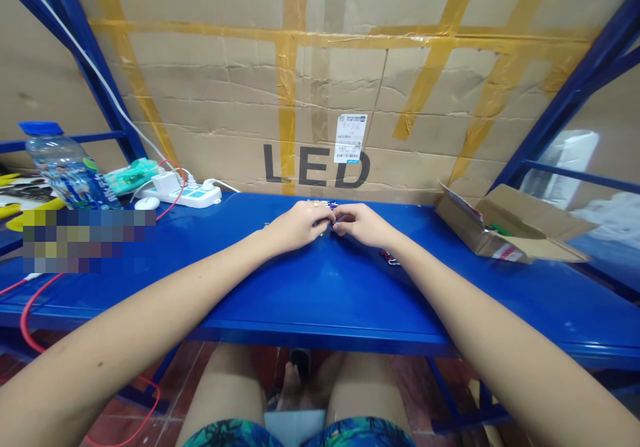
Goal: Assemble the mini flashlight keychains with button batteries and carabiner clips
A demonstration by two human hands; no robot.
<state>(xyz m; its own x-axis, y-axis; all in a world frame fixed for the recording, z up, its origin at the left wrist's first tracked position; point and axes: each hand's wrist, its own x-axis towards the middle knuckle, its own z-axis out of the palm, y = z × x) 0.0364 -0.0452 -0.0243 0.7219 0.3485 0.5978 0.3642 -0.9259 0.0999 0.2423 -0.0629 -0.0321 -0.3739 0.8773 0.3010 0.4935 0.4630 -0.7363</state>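
Note:
Over the far middle of the blue table [320, 300], my left hand [296, 226] and my right hand [367, 224] meet with their fingertips together. Both are closed in a pinch. Whatever they pinch is too small and too covered by the fingers to name. Just behind the fingertips, small white and dark blue pieces [327, 203] show in part. Beside my right forearm lies a little bundle of red, white and dark strands [389, 258], partly hidden by the arm.
An open cardboard box [470, 234] with something green inside stands at the right. To the left are a water bottle [75, 174], a white power strip [197, 195] with plugs, and a red cable [30, 314]. A large taped carton [240, 100] marked LED rises behind the table.

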